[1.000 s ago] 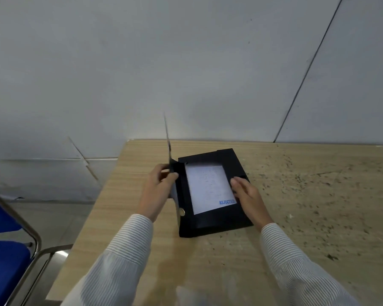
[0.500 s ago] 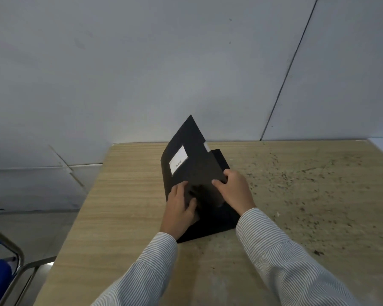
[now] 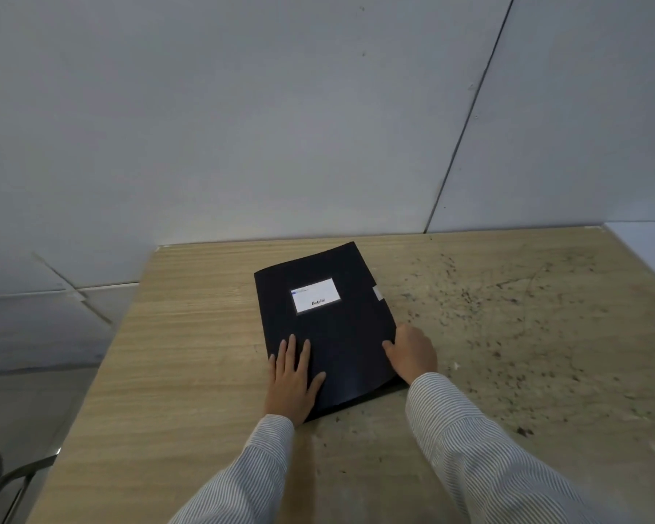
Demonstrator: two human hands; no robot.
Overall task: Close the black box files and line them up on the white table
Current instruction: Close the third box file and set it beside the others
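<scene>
One black box file [image 3: 326, 327] lies flat on the wooden table [image 3: 190, 334], near its far-left corner, cover down and label up. Left hand [image 3: 294, 376] rests flat on the near-left cover, fingers together. Right hand [image 3: 411, 353] curls over the right edge — whether it pinches the cover, cannot tell. Step in hand: closing. Next, in my judgement — fasten it and carry it to the white table, which is not clearly in view.

A light wood-grain table [image 3: 190, 334] stands against a pale wall, its right half speckled with dark marks. One black box file [image 3: 329, 334] lies flat on it, lid down (white label facing up), turned slightly askew.
</scene>
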